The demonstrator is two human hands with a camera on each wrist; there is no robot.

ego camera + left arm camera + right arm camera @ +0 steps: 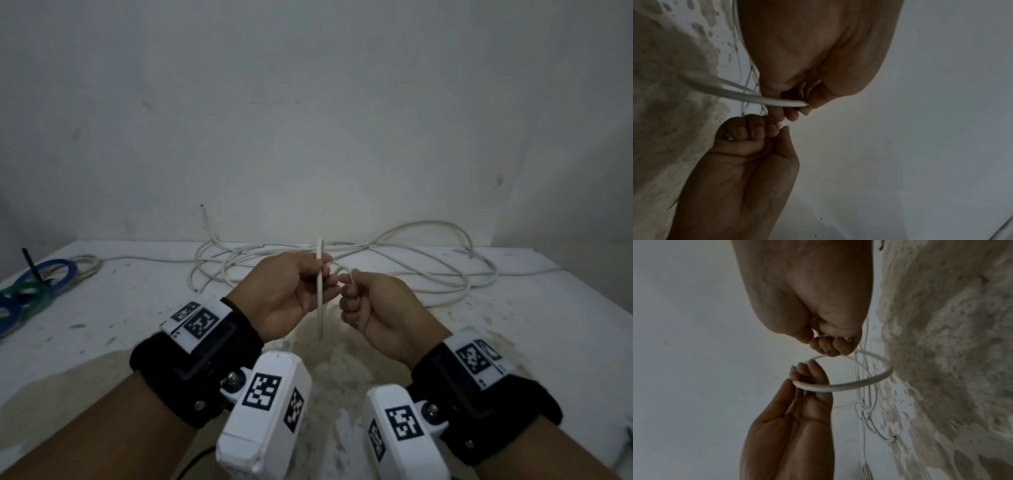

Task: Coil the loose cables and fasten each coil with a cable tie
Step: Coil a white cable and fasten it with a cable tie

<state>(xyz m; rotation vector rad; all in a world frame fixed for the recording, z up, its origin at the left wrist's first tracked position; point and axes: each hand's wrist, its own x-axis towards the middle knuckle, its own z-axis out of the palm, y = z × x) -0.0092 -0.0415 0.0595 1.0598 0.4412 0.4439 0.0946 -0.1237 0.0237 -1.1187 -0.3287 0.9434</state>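
Both hands are raised above the table [102,342], close together. The left hand [291,294] pinches a white cable [320,291] between thumb and fingers; the right hand [373,308] is fisted around the same cable, a short arc of it showing above its knuckles. Beyond both grips the rest of the cable lies in loose, overlapping loops on the table, trailing off to either side. Away to the left of the left hand sit blue and green coils [34,284] with a black cable tie [32,269] standing up from them, apparently already fastened. Risk, as judged: the first loop is small and the cable looks stiff, so a slack pinch could let it spring open; the tangled slack beyond the hands could snag or knot as it is drawn in. No spare tie is visible near the hands, so the coil may have to be held one-handed while one is fetched. The head view shows the cable almost edge-on; only the right wrist view shows it as a full ring [869,382] between the two grips. The left wrist view shows just a straight run into the fingertips.
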